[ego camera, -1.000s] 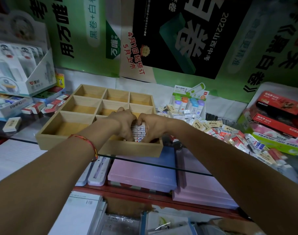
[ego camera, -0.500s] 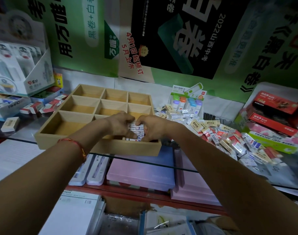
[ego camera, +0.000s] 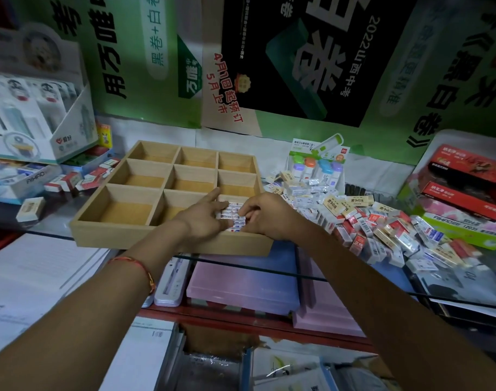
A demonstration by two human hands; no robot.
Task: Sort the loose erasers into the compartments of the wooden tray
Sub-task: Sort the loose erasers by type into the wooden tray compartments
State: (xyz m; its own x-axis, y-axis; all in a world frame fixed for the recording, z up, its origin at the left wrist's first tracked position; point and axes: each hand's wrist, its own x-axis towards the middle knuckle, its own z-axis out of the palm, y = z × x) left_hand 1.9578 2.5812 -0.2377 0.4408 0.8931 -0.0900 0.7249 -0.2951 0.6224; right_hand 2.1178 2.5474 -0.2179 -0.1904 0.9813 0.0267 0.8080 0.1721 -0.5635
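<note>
Where the hands meet, stacked erasers (ego camera: 232,213) in a corner compartment of the wooden tray (ego camera: 170,244) are pressed by the straight-fingered left hand (ego camera: 203,222) and pinched by the right hand (ego camera: 265,218); loose erasers (ego camera: 368,221) are heaped right of it.

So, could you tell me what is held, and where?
The row of erasers: left hand presses its left ends, right hand grips its right ends.

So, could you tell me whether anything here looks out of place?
One cream rectangular eraser lies alone on the glass counter, left of the wooden compartment tray, far from the jumbled heap of loose erasers on the tray's right.
</note>
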